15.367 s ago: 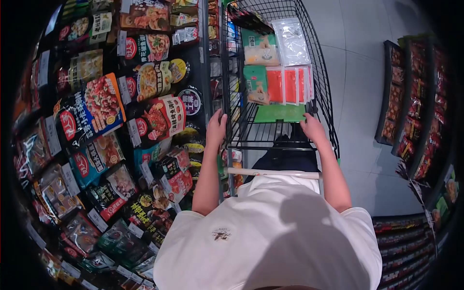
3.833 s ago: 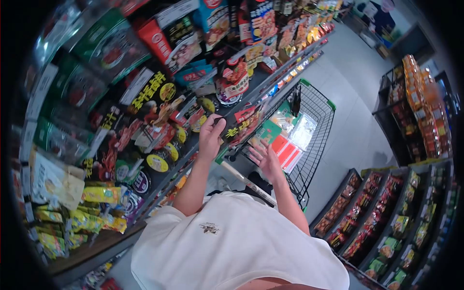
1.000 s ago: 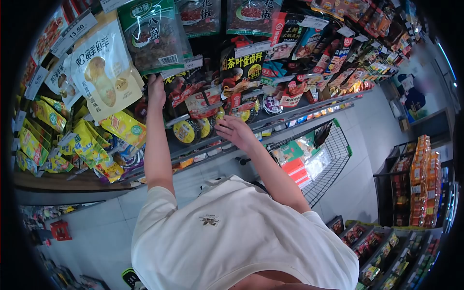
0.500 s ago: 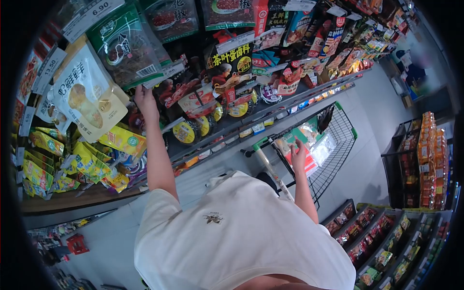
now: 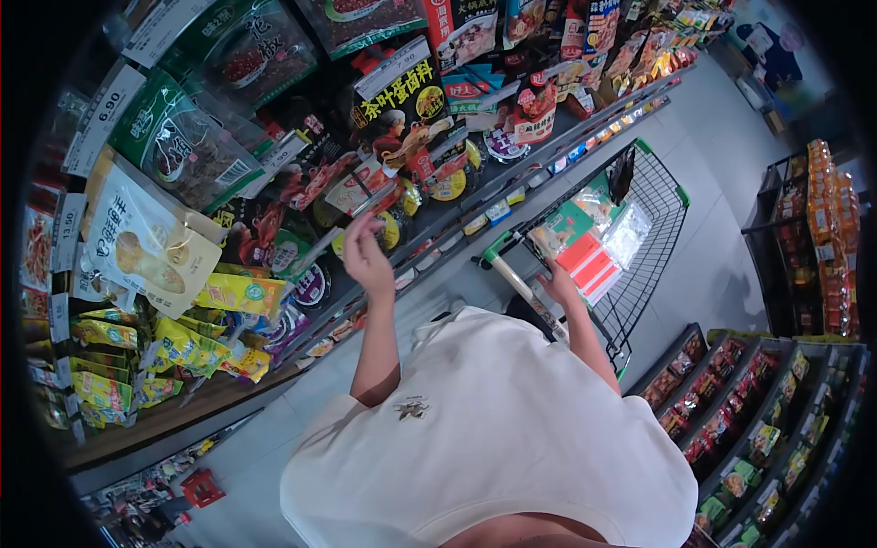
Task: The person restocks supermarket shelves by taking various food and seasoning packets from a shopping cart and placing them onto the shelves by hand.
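My left hand (image 5: 368, 259) is raised in front of the shelf's lower edge, near round yellow-lidded tubs, its fingers loosely apart with nothing in them. My right hand (image 5: 559, 284) is at the near end of the shopping cart (image 5: 660, 203), beside the red-and-white packs (image 5: 589, 263); its fingers are apart and no held item shows. Also in the cart lie a green pack (image 5: 564, 226) and clear packaging (image 5: 628, 235). Left of my left hand hang a green spice bag (image 5: 181, 151), a cream pouch (image 5: 146, 248) and yellow packets (image 5: 239, 292). A black-and-yellow pack (image 5: 399, 108) hangs above.
The long shelf edge (image 5: 438, 239) runs diagonally to the upper right. Low racks of packets (image 5: 731, 388) stand at the lower right, with a stand of orange packs (image 5: 819, 237) behind. A red crate (image 5: 202, 488) is on the floor at the lower left.
My left hand has left the green spice bag and moved right and down from the hanging goods. My right hand has come down to the cart's near end. The view has turned.
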`<control>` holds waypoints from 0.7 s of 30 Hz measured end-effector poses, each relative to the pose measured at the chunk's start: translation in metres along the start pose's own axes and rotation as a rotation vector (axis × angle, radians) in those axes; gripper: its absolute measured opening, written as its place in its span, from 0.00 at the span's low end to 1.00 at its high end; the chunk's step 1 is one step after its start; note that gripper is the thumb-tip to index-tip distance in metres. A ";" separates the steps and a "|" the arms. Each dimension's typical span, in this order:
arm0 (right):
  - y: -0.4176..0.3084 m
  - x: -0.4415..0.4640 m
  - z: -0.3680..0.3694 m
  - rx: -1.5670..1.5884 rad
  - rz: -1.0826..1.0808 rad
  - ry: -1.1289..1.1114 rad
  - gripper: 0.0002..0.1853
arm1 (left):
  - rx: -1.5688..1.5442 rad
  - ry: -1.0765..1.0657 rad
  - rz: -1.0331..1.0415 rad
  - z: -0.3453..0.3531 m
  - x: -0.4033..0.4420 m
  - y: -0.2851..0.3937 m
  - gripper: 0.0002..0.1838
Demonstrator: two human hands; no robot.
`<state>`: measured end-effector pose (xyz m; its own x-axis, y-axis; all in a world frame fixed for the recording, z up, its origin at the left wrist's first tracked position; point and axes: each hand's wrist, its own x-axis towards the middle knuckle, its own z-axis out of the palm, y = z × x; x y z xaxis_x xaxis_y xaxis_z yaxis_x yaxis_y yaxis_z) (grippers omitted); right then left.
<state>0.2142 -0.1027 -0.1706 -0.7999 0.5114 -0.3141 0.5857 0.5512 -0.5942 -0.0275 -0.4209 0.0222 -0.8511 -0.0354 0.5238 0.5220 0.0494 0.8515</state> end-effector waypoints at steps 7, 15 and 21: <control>0.002 0.002 -0.017 -0.003 -0.036 -0.139 0.35 | 0.087 -0.904 0.067 0.095 -0.053 -0.027 0.13; -0.004 -0.015 0.000 -0.093 -0.046 -0.145 0.43 | 0.263 -1.281 -0.227 0.137 -0.130 -0.121 0.16; -0.022 -0.032 -0.001 -0.036 -0.010 -0.188 0.42 | 0.330 -1.252 -0.147 0.121 -0.132 -0.121 0.17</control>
<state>0.2272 -0.1306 -0.1470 -0.8141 0.3751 -0.4434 0.5792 0.5805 -0.5723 0.0143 -0.3016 -0.1530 -0.4661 0.8787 -0.1029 0.5345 0.3723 0.7587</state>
